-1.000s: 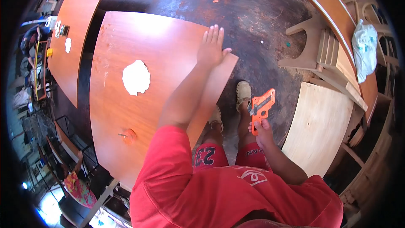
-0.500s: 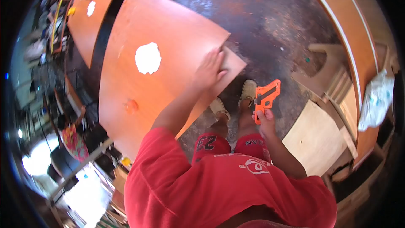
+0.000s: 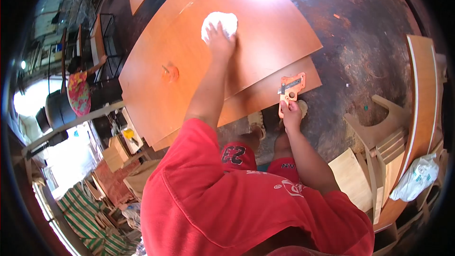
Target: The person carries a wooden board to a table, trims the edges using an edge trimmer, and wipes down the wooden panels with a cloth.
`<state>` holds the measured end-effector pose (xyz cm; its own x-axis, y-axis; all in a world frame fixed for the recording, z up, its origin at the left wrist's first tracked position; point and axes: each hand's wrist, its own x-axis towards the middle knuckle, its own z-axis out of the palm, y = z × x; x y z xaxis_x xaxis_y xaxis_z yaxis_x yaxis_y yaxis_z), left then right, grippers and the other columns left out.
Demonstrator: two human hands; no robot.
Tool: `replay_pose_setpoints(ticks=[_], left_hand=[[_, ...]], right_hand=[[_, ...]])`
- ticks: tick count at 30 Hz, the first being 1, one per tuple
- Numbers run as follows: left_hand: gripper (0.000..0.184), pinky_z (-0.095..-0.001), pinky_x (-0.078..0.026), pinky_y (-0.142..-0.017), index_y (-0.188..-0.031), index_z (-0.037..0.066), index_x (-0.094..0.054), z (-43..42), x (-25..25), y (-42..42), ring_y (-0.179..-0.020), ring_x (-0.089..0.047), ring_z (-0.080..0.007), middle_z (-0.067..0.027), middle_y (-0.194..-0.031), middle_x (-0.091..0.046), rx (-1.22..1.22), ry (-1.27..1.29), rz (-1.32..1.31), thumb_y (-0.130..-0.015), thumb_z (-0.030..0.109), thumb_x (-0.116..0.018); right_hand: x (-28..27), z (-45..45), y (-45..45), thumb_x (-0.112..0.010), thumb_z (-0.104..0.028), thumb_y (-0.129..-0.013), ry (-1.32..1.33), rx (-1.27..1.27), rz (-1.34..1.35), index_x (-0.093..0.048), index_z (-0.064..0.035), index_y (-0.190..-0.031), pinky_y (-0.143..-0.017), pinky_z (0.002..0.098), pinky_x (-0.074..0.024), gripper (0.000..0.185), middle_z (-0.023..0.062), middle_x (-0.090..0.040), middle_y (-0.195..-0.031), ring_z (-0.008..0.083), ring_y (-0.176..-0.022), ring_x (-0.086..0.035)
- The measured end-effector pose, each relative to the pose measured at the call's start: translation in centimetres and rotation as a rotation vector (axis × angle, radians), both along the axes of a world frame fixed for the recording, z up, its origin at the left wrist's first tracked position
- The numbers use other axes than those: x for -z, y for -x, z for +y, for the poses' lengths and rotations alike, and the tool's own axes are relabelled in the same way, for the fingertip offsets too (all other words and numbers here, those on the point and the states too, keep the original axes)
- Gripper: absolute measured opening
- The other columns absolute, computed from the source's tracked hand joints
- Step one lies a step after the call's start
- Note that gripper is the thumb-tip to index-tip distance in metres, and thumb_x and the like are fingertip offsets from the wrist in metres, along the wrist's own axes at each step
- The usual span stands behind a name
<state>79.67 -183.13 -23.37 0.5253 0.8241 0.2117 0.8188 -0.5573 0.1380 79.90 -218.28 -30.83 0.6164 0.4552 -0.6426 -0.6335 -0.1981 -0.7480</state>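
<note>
Left hand point(image 3: 221, 42), fingers spread, moved onto white pad point(image 3: 222, 16) on tabletop point(image 3: 265, 38).
Right hand point(image 3: 291, 112) grips orange tool point(image 3: 295, 84), pointing lengthwise toward tabletop's corner.

Stands at the upper board point(image 3: 265, 23), with left fingers point(image 3: 219, 27) on the wad point(image 3: 230, 22) and right fingers point(image 3: 284, 107) around the trimmer point(image 3: 297, 83), by the strip of lower board point(image 3: 313, 78) jutting out underneath. Has the small tool point(image 3: 171, 72) on the upper board, left of the wad and nearer the body. Has a co-worker point(image 3: 79, 90) off to the left. Has wood parts point(image 3: 369, 130) to the right, between a sheet point(image 3: 353, 175) and a plank point(image 3: 422, 80) bearing a bag point(image 3: 419, 178) at its near end.
</note>
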Motion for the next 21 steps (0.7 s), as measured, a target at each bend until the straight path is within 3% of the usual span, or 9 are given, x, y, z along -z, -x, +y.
replay_pose_setpoints(ticks=[3,7,10,11,12,13,15,19,21], left_hand=[[0.068,-0.0524,-0.03,-0.105,-0.136,0.006,-0.044,2.0,-2.2,3.0,-0.132,-0.032,-0.0415,-0.0193,-0.142,-0.039,-0.126,0.21,0.067,-0.081,0.037,-0.068],[0.043,-0.0429,-0.044,-0.091,-0.116,0.003,-0.057,1.6,-1.6,4.1,-0.109,-0.053,-0.0357,-0.0184,-0.12,-0.056,0.008,0.303,-0.063,-0.083,0.029,-0.067],[0.025,-0.0382,-0.048,-0.08,-0.104,0.003,-0.063,-2.8,-1.4,5.0,-0.092,-0.061,-0.0326,-0.0179,-0.099,-0.064,0.16,0.426,-0.455,-0.084,0.018,-0.066],[0.024,-0.0395,-0.05,-0.075,-0.101,0.006,-0.065,-5.8,-2.7,5.9,-0.086,-0.062,-0.0351,-0.0162,-0.096,-0.064,0.133,0.549,-0.495,-0.081,0.018,-0.066],[0.023,-0.039,-0.05,-0.073,-0.099,0.006,-0.065,-8.2,-2.1,7.5,-0.084,-0.062,-0.0341,-0.016,-0.094,-0.064,0.239,0.572,-0.505,-0.079,0.016,-0.067],[0.028,-0.0379,-0.05,-0.079,-0.106,0.004,-0.063,-11.0,-4.1,9.4,-0.09,-0.062,-0.0307,-0.016,-0.101,-0.064,0.234,0.798,-0.437,-0.081,0.015,-0.068],[0.033,-0.0403,-0.048,-0.083,-0.108,0.004,-0.062,-15.4,-5.3,13.3,-0.094,-0.061,-0.0325,-0.0148,-0.1,-0.063,0.491,0.687,-0.419,-0.078,0.015,-0.07],[0.032,-0.0386,-0.047,-0.087,-0.107,0.006,-0.063,-16.3,-6.0,20.9,-0.099,-0.059,-0.0301,-0.0135,-0.102,-0.063,0.484,0.958,-0.464,-0.078,0.017,-0.071],[0.036,-0.037,-0.046,-0.091,-0.111,0.004,-0.06,-13.5,-4.3,25.3,-0.104,-0.059,-0.0272,-0.0132,-0.109,-0.062,0.241,0.898,-0.458,-0.08,0.018,-0.07]], right_hand=[[-1.9,2.1,-0.3,-0.067,-0.025,-0.087,0.119,-0.278,-0.007,-0.06,0.0001,-0.106,-0.046,0.0271,-0.0478,0.032,0.0041,-0.063,-0.077,0.0103,-0.06,-0.058],[-4.8,1.8,-3.0,-0.067,-0.024,-0.086,0.269,-0.719,-0.067,-0.061,-0.003,-0.104,-0.049,0.0253,-0.047,0.029,0.0054,-0.062,-0.074,0.0106,-0.062,-0.058],[-4.8,0.6,-3.8,-0.066,-0.023,-0.087,0.155,-0.706,-0.337,-0.061,-0.0035,-0.106,-0.052,0.0246,-0.047,0.027,0.0039,-0.062,-0.078,0.0112,-0.067,-0.059],[-8.0,1.8,-3.8,-0.065,-0.021,-0.088,0.149,-0.577,-0.069,-0.055,-0.0057,-0.119,-0.062,0.028,-0.0534,0.036,0.0043,-0.063,-0.093,0.0151,-0.082,-0.063],[-10.2,3.0,-3.1,-0.065,-0.021,-0.088,0.16,-0.592,-0.08,-0.055,-0.0057,-0.119,-0.062,0.028,-0.0534,0.036,0.0043,-0.063,-0.093,0.0151,-0.082,-0.063],[-11.9,4.3,-2.1,-0.065,-0.02,-0.088,-0.01,-0.418,0.035,-0.049,-0.007,-0.126,-0.066,0.0308,-0.0557,0.043,0.0053,-0.061,-0.102,0.0173,-0.09,-0.062],[-11.8,4.8,0.5,-0.062,-0.019,-0.09,-0.17,-0.194,0.265,-0.034,-0.0093,-0.138,-0.075,0.0371,-0.0593,0.057,0.0083,-0.055,-0.121,0.0221,-0.107,-0.058],[-8.3,6.6,7.7,-0.061,-0.013,-0.091,-0.041,-0.172,0.185,-0.038,-0.0061,-0.136,-0.08,0.0356,-0.0551,0.051,0.0081,-0.057,-0.121,0.0229,-0.107,-0.059],[-7.7,7.1,10.5,-0.062,-0.01,-0.09,-0.109,-0.077,0.329,-0.042,-0.0038,-0.133,-0.086,0.0352,-0.0512,0.048,0.0085,-0.057,-0.121,0.0219,-0.107,-0.059]])
